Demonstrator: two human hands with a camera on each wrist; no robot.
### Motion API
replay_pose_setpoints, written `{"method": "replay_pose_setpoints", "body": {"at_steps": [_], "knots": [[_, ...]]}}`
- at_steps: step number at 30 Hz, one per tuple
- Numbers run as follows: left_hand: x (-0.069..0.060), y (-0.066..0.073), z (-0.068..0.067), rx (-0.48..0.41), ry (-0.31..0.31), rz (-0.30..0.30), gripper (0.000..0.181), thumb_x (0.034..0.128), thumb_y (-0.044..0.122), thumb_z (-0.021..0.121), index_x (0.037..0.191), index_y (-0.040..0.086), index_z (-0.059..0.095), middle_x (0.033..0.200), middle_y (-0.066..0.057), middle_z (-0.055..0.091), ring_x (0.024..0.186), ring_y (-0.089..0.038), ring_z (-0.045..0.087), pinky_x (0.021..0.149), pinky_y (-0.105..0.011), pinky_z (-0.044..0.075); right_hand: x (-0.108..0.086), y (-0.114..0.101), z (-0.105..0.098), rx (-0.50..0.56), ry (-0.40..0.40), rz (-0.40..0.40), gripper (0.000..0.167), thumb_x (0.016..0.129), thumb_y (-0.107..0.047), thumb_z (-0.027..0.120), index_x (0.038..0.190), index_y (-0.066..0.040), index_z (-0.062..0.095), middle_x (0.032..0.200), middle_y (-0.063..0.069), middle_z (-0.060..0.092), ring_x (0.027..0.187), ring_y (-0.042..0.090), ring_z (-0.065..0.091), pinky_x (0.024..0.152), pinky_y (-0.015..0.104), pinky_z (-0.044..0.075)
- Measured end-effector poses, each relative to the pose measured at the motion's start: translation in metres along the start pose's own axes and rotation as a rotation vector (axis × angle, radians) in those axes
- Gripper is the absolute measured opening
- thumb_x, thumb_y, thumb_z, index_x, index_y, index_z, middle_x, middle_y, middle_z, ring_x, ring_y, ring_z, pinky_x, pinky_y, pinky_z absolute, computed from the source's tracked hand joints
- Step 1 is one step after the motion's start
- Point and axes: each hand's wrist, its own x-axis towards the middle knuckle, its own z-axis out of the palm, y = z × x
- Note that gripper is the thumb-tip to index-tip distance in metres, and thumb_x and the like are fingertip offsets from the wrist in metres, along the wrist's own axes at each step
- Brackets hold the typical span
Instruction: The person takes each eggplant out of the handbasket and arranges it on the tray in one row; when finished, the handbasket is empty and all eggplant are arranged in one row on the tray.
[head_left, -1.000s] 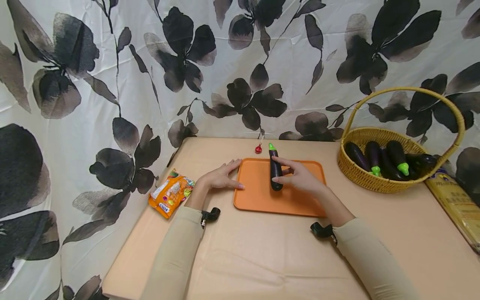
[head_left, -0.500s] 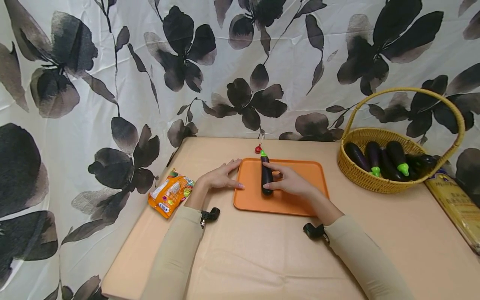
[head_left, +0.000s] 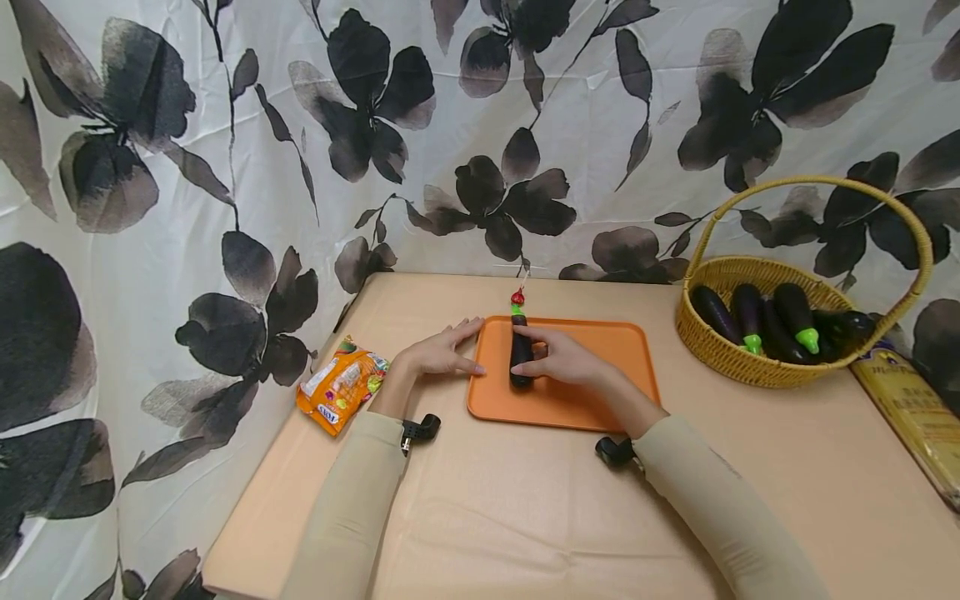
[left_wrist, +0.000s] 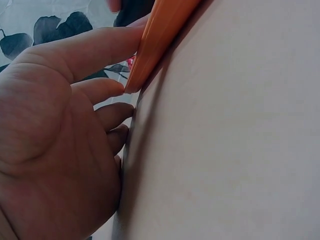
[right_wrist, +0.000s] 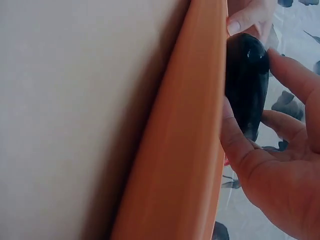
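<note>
A dark purple eggplant with a green stem end lies lengthwise over the left part of an orange tray, its stem end reaching past the far rim. My right hand holds it from the right side, thumb and fingers around its body. In the right wrist view the rounded blunt end of the eggplant shows between thumb and fingers. My left hand touches the left edge of the tray with its fingers extended. In the left wrist view the thumb and a fingertip of the left hand meet the tray's rim.
A wicker basket with a tall handle holds several eggplants at the right. Beside it lies a yellow package. An orange snack bag rests left of my left hand. Past the stem is a small red object. Floral cloth hangs behind.
My right hand has moved the eggplant leftward across the tray and slightly toward me, and its stem end now comes close to the red object. My left hand has stayed at the tray's edge.
</note>
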Motion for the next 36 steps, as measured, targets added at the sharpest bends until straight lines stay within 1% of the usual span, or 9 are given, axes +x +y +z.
{"method": "replay_pose_setpoints", "body": {"at_steps": [5,7,12,14,16,24,31,34,36], "knots": [[-0.002,0.002,-0.002,0.006,-0.012,-0.012,0.110,0.0813,0.044,0.087,0.168,0.031,0.021,0.177,-0.002,0.006,0.162,-0.038,-0.009,0.130,-0.061,-0.003,0.003,-0.005,0.005,-0.054,-0.013,-0.022,0.084,0.093,-0.031,0.080,0.163,-0.016,0.036,0.148,0.012,0.054,0.116,0.028,0.057,0.093,0.033,0.048],[-0.002,0.003,-0.002,0.013,-0.022,-0.009,0.112,0.0800,0.043,0.089,0.168,0.030,0.021,0.177,-0.002,0.006,0.162,-0.038,-0.009,0.130,-0.060,-0.003,0.004,-0.007,0.007,-0.048,-0.026,-0.026,0.084,0.093,-0.031,0.080,0.163,-0.015,0.036,0.146,0.013,0.054,0.112,0.027,0.059,0.088,0.032,0.051],[-0.003,0.002,-0.004,0.036,-0.049,0.001,0.119,0.0747,0.045,0.093,0.168,0.031,0.019,0.177,-0.004,0.004,0.162,-0.035,-0.009,0.130,-0.060,-0.004,0.005,-0.012,0.011,0.003,-0.054,0.004,0.084,0.094,-0.028,0.079,0.164,-0.014,0.034,0.139,0.020,0.052,0.083,0.028,0.067,0.071,0.034,0.059],[-0.003,0.002,-0.004,0.041,-0.058,0.002,0.121,0.0731,0.045,0.094,0.168,0.031,0.019,0.177,-0.005,0.003,0.162,-0.037,-0.010,0.129,-0.062,-0.004,0.006,-0.014,0.013,0.016,-0.056,0.013,0.085,0.094,-0.027,0.079,0.164,-0.014,0.033,0.138,0.021,0.051,0.074,0.028,0.066,0.069,0.035,0.060],[-0.004,0.002,-0.005,0.043,-0.064,0.004,0.123,0.0722,0.046,0.094,0.168,0.032,0.019,0.177,-0.006,0.002,0.162,-0.039,-0.010,0.129,-0.064,-0.003,0.007,-0.015,0.014,0.014,-0.052,0.009,0.085,0.094,-0.028,0.080,0.164,-0.013,0.033,0.140,0.022,0.052,0.070,0.027,0.066,0.068,0.035,0.060],[-0.004,0.001,-0.006,0.036,-0.081,-0.012,0.126,0.0696,0.047,0.096,0.168,0.035,0.017,0.177,-0.002,0.000,0.161,-0.041,-0.013,0.128,-0.066,-0.001,0.009,-0.017,0.016,-0.006,-0.059,-0.023,0.084,0.095,-0.027,0.079,0.163,-0.009,0.033,0.139,0.021,0.054,0.066,0.025,0.066,0.066,0.035,0.060],[-0.004,0.002,-0.007,0.026,-0.079,-0.002,0.127,0.0692,0.045,0.097,0.168,0.034,0.018,0.177,-0.002,0.001,0.162,-0.037,-0.010,0.129,-0.063,-0.002,0.012,-0.017,0.016,-0.039,-0.069,-0.034,0.087,0.095,-0.033,0.078,0.164,-0.009,0.031,0.122,0.020,0.062,0.066,0.026,0.068,0.065,0.034,0.059],[-0.004,0.002,-0.007,0.017,-0.081,-0.012,0.127,0.0683,0.046,0.097,0.168,0.035,0.018,0.177,-0.001,0.001,0.162,-0.035,-0.009,0.129,-0.063,-0.002,0.012,-0.017,0.017,-0.050,-0.073,-0.025,0.090,0.094,-0.035,0.078,0.165,-0.010,0.029,0.126,0.019,0.061,0.067,0.025,0.069,0.065,0.032,0.058],[-0.005,0.002,-0.007,0.007,-0.084,-0.020,0.128,0.0679,0.046,0.097,0.168,0.036,0.018,0.177,0.000,0.001,0.162,-0.035,-0.010,0.129,-0.064,-0.002,0.013,-0.017,0.018,-0.054,-0.074,-0.025,0.090,0.094,-0.036,0.078,0.165,-0.010,0.029,0.132,0.017,0.058,0.067,0.024,0.069,0.065,0.032,0.058]]}}
